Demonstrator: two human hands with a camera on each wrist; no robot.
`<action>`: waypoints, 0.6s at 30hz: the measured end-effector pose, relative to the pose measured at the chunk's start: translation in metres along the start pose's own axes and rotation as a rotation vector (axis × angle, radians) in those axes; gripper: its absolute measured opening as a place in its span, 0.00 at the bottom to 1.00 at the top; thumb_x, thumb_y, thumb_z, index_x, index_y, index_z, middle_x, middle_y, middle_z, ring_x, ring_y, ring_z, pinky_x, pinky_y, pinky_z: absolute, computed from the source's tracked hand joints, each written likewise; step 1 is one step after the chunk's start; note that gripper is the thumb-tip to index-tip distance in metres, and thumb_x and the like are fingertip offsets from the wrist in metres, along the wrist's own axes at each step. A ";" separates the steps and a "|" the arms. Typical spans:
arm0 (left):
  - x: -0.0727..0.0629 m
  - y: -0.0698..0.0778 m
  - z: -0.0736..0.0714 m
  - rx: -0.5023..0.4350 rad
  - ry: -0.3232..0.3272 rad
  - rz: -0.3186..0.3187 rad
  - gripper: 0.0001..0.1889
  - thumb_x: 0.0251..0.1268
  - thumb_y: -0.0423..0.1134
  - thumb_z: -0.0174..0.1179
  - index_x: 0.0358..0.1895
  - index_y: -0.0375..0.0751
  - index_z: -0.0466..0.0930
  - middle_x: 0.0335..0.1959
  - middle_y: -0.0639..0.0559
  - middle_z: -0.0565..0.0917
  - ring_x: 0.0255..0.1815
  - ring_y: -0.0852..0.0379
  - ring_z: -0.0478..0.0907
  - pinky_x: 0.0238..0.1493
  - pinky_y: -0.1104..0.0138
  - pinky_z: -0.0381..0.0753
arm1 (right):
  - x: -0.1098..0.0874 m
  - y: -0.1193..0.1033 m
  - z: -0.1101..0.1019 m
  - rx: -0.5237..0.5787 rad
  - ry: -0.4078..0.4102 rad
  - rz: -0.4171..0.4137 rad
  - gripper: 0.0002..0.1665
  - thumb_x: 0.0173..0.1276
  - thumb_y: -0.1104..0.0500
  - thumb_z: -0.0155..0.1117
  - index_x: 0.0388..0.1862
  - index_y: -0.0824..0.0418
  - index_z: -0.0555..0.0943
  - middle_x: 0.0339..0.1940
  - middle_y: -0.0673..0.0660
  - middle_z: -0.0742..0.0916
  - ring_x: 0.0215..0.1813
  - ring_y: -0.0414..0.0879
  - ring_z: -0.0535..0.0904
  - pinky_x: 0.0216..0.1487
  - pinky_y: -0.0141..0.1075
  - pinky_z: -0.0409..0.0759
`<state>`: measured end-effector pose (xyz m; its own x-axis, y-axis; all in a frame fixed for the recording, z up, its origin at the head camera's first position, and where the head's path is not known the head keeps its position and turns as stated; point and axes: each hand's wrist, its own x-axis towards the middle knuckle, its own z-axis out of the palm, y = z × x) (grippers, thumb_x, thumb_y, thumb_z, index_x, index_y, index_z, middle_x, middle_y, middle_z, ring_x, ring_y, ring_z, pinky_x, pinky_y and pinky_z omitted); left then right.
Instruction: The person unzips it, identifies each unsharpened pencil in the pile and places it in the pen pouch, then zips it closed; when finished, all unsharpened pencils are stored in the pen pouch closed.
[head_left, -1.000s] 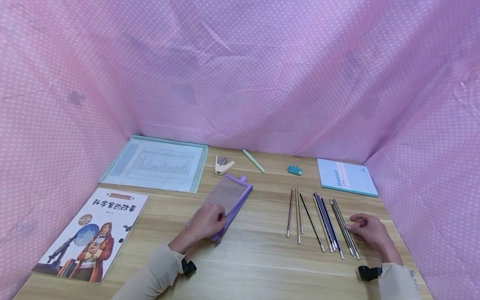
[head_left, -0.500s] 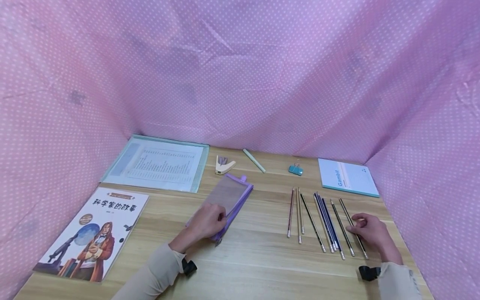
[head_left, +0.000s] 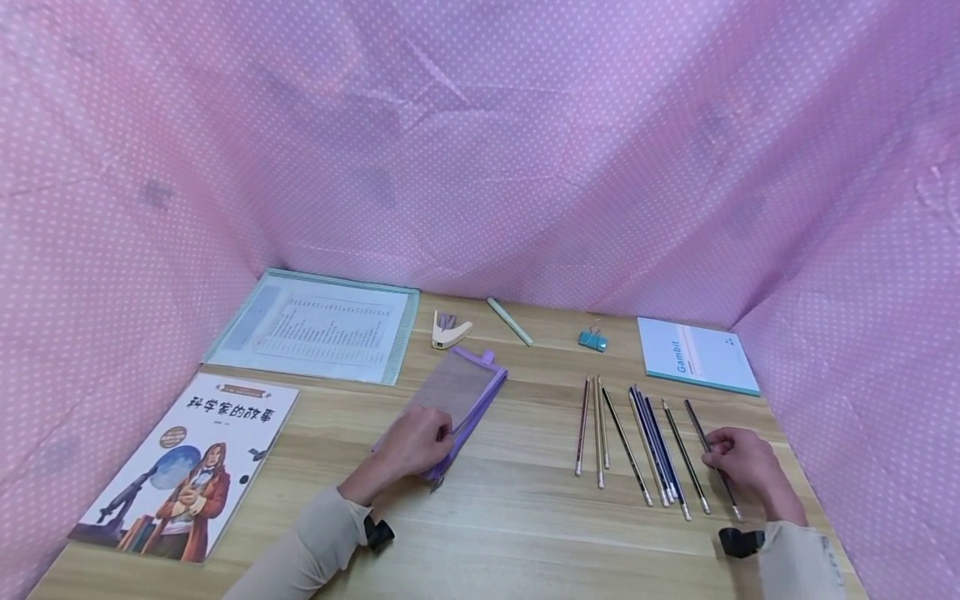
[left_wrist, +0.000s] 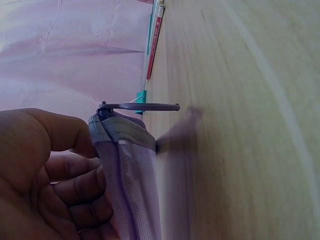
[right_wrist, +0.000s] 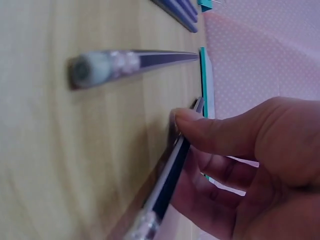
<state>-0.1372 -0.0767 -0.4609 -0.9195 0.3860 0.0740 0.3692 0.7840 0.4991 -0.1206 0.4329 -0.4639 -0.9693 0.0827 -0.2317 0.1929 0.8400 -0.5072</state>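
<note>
A purple zippered pencil case lies on the table left of centre. My left hand holds its near end; in the left wrist view the thumb touches the edge beside the zip pull, and the other fingers are curled. At the right, my right hand pinches a dark pencil between thumb and fingers, its eraser end toward me. Left of that one, a single dark pencil lies apart. Farther left are a cluster of blue pencils and several other pencils.
Along the back are a document folder, a cream stapler, a pale green pen, a teal binder clip and a Gambit notebook. An illustrated book lies at the left. Pink dotted cloth surrounds the table.
My right hand has slid the outermost pencil rightward, away from the dark pencil it lay against. The left hand and pencil case have stayed in place.
</note>
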 end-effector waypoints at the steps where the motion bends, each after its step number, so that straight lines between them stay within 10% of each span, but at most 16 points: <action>1: 0.000 0.000 0.000 0.001 -0.002 -0.001 0.07 0.56 0.34 0.64 0.22 0.44 0.82 0.17 0.57 0.78 0.18 0.64 0.69 0.21 0.74 0.66 | -0.001 0.000 0.000 0.024 -0.006 0.006 0.23 0.61 0.65 0.66 0.51 0.80 0.76 0.32 0.58 0.84 0.26 0.41 0.76 0.27 0.32 0.76; 18: 0.001 -0.001 0.001 0.005 0.002 0.019 0.07 0.55 0.33 0.64 0.21 0.44 0.82 0.17 0.58 0.77 0.18 0.64 0.69 0.20 0.73 0.65 | -0.008 0.013 -0.008 0.599 -0.194 0.088 0.26 0.72 0.70 0.55 0.62 0.86 0.62 0.34 0.43 0.85 0.35 0.35 0.84 0.39 0.35 0.87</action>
<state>-0.1381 -0.0771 -0.4625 -0.9127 0.3996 0.0854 0.3872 0.7790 0.4931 -0.1119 0.4479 -0.4623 -0.9115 -0.0076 -0.4113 0.3770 0.3842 -0.8427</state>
